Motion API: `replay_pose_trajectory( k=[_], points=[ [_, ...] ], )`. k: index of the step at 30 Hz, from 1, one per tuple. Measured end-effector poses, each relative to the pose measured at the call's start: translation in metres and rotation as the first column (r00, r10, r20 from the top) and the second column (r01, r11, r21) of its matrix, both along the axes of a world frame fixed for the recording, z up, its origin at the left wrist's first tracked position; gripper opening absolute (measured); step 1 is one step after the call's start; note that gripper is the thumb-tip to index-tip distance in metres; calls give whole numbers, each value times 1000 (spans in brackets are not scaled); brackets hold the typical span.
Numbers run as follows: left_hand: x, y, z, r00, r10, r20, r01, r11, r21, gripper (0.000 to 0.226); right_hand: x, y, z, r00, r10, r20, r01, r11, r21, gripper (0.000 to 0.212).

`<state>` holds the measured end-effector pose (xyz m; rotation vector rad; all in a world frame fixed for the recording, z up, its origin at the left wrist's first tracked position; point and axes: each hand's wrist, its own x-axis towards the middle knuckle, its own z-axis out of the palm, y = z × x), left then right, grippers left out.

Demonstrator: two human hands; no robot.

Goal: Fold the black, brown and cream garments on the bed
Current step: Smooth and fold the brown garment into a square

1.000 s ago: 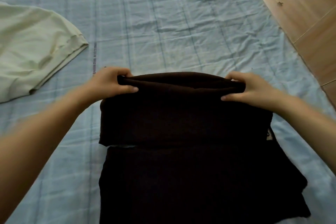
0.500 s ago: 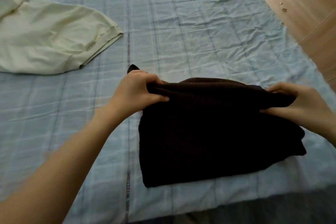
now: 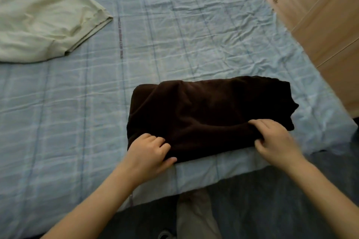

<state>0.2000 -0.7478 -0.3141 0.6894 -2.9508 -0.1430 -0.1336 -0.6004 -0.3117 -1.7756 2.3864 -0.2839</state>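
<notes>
A dark brown garment [image 3: 209, 110] lies folded into a thick rectangle near the front edge of the bed [image 3: 174, 35]. My left hand [image 3: 149, 151] grips its near left corner, fingers curled into the cloth and thumb along the lower edge. At the near right edge my right hand [image 3: 275, 139] pinches the cloth between curled fingers and thumb. A cream garment [image 3: 42, 23] lies spread and unfolded at the far left of the bed. No black garment shows.
The bed carries a light blue checked sheet, wrinkled on the right. A wooden wardrobe [image 3: 320, 15] stands close along the bed's right side. Below the bed's front edge are a dark floor and my leg [image 3: 196, 215].
My hands brought the garment's far fold toward me and down onto the near part, making a shorter bundle. They now hold the near edge instead of the far one. The view has shifted.
</notes>
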Motion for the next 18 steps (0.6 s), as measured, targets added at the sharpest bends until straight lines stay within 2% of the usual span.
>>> replay_pose_trajectory(
  k=[3,5,6,8,10,14,18],
  points=[
    [-19,-16,23,985,21,-168,-18,1000,20,35,27,-23,22,996,-54,66,65,984,-164,44],
    [-37,-38,32,953,124,-276,-129,992,0,34,46,-52,33,994,-45,101,65,976,-210,49],
    [-46,-51,33,949,210,-235,-207,978,38,42,53,-69,35,992,-48,114,69,979,-190,50],
    [-60,-69,25,937,348,-31,-341,931,125,54,66,-106,30,995,-55,83,65,991,-119,54],
    [-67,-70,1,933,343,108,-355,928,114,58,70,-133,15,999,-39,14,39,999,-23,56],
    [-40,-33,-45,973,194,125,-202,978,50,58,53,-108,-30,992,-6,-123,20,993,114,59],
    [-21,-20,-75,972,155,177,-164,986,33,59,49,-73,-61,994,3,-110,17,984,179,60]
  ],
)
